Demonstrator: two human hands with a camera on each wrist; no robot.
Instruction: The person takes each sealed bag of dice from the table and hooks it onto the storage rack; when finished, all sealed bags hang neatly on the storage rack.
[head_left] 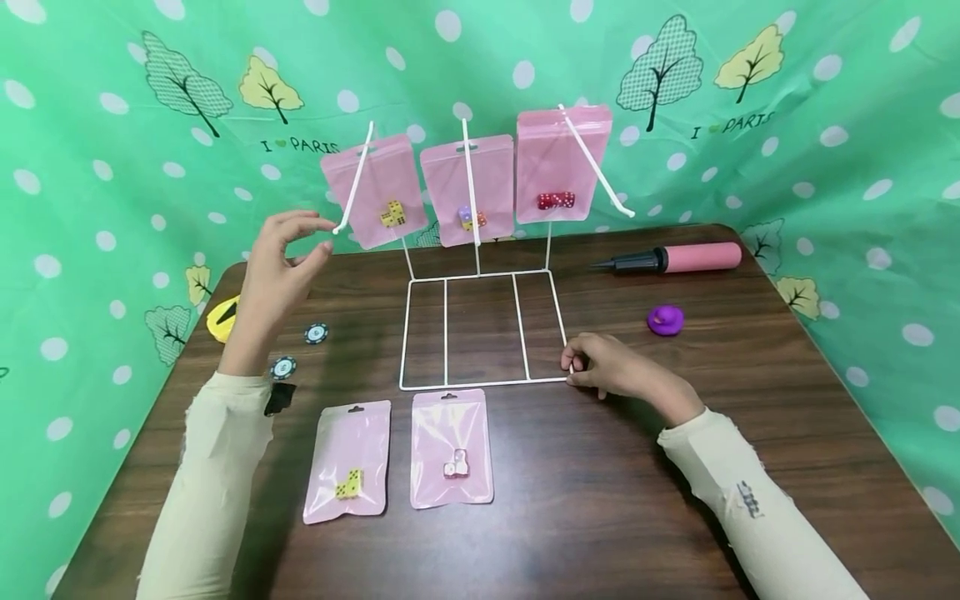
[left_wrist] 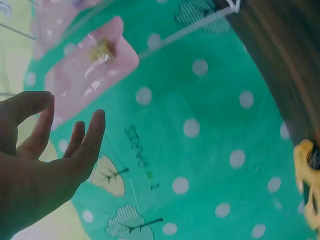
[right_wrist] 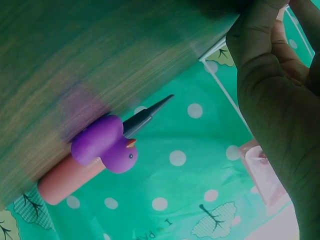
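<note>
- Standing off to the side here, closest to the person you've got two pink pouches flat on the table (head_left: pixel 675 500): one with yellow dice (head_left: pixel 348 433), one with pale see-through dice (head_left: pixel 450 425). Glossy film, so I'd bet light, floppy and a bit slippery. Best hold is probably the header strip by the punched slot, since the dice drag the bottom down.
- Just past those, the right hand (head_left: pixel 611 367) has its fingers curled, pinching the front right corner of the white wire rack (head_left: pixel 487 384). Good spot imo; a bare wire frame like that looks light and likely to skid or tip if you tug up top.
- The left hand (head_left: pixel 277 271) is up by the tip of the left prong (head_left: pixel 356 179), thumb and forefinger bent toward each other, other fingers loosely apart. Can't tell if it's actually pinching the wire. That prong looks thin, so I'd go gently: firm-ish, but maybe springy.
- Furthest back, three more pouches hang on the rack: yellow dice on the left (head_left: pixel 384 187), mixed colours in the middle (head_left: pixel 446 187), red on the right (head_left: pixel 555 167). They'd probably swing if the wire gets knocked.
</note>
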